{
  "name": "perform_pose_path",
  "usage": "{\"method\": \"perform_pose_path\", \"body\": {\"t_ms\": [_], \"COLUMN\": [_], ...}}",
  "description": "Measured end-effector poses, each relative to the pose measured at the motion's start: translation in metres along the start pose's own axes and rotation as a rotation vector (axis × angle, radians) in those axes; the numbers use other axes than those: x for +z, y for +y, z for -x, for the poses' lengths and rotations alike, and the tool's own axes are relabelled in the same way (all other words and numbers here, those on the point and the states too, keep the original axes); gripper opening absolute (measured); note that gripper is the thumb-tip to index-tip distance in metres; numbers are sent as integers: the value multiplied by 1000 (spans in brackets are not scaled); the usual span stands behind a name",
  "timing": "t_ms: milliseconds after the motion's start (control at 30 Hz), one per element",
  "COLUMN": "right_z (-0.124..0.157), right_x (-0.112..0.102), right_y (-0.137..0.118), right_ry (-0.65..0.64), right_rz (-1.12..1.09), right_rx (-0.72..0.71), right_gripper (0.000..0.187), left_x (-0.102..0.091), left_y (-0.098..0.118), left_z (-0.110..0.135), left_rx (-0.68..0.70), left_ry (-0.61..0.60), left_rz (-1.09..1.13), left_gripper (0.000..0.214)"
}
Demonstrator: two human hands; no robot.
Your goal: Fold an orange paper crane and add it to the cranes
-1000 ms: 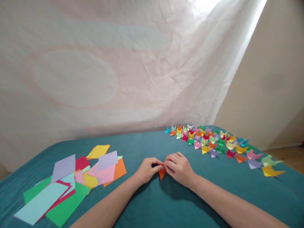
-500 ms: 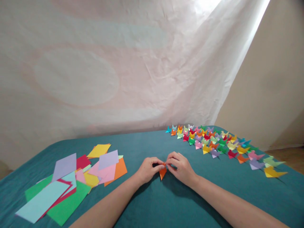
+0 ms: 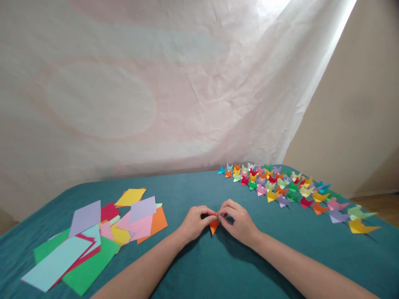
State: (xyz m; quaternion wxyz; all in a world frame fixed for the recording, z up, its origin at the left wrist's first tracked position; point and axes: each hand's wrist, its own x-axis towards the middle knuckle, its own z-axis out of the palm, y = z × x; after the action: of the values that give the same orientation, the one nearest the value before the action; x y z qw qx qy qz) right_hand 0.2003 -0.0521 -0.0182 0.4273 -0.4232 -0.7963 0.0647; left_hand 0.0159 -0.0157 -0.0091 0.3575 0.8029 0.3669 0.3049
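Note:
A small folded piece of orange paper (image 3: 213,227) is between my two hands, its pointed end hanging downward. My left hand (image 3: 198,221) pinches its upper part from the left, thumb against fingers. From the right, my right hand (image 3: 236,219) pinches the paper's top edge between thumb and fingertips. The fingertips of both hands nearly meet there and cover the upper folds, so the full shape is hidden.
Loose coloured paper sheets (image 3: 143,226) lie overlapping on the left of the teal tablecloth (image 3: 183,189). Rows of small folded paper birds (image 3: 307,201) in many colours stand on the right. A pale hanging sheet (image 3: 174,104) rises behind the table.
The right hand's fingers have shifted very slightly at the paper's top. Both hands keep their pinch on the orange paper, and the whole view has moved only a little.

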Motion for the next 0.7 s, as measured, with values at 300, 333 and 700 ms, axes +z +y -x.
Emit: {"method": "perform_pose_path", "body": {"t_ms": [300, 333, 700], "right_z": [-1, -1, 0], "right_x": [5, 5, 4], "right_y": [1, 1, -1], "right_ry": [10, 9, 0], "right_rz": [-156, -160, -17], "right_rx": [45, 43, -2], "right_gripper": [13, 13, 12], "left_x": [-1, -1, 0], "left_y": [-2, -2, -2], "left_z": [1, 1, 0], "left_rx": [10, 11, 4], "left_ry": [9, 11, 23], "left_rz": [70, 77, 97], "left_gripper": [21, 21, 21]}}
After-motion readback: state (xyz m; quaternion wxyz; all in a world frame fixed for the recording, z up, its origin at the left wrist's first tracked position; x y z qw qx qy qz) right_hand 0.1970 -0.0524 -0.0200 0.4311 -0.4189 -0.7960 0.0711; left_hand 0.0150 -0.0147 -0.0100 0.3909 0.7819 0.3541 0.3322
